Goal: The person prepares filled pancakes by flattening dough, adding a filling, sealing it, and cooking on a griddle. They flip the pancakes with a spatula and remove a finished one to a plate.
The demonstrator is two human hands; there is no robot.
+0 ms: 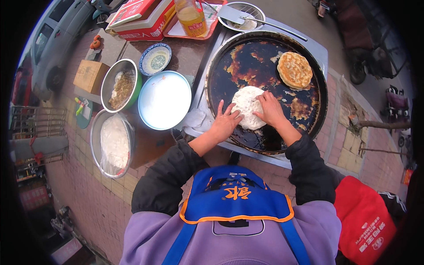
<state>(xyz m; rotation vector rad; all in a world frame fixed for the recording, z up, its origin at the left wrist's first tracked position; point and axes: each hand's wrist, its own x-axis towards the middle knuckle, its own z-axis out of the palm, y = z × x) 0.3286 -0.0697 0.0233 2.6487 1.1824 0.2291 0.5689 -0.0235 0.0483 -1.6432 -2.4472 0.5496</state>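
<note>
A white, lumpy dough round [246,98] lies on the wide, dark, stained griddle [229,57], below and left of a golden-brown flatbread [293,69]. My left hand [223,122] rests its spread fingertips on the dough's left edge. My right hand [270,108] touches the dough's right side with its fingers apart and slightly bent. Left of the griddle are a white plate with a blue rim [164,99], a green-sided bowl of brownish filling [125,87] and a metal basin with plastic-covered pale dough [114,141].
A patterned dish [155,59], cardboard box [90,77], red carton [139,28] and oil bottle [192,20] stand on the table. A spatula [274,24] lies over a wire-racked bowl [240,9]. A person in red [360,221] is at lower right. Parked vehicles [48,57] line both sides.
</note>
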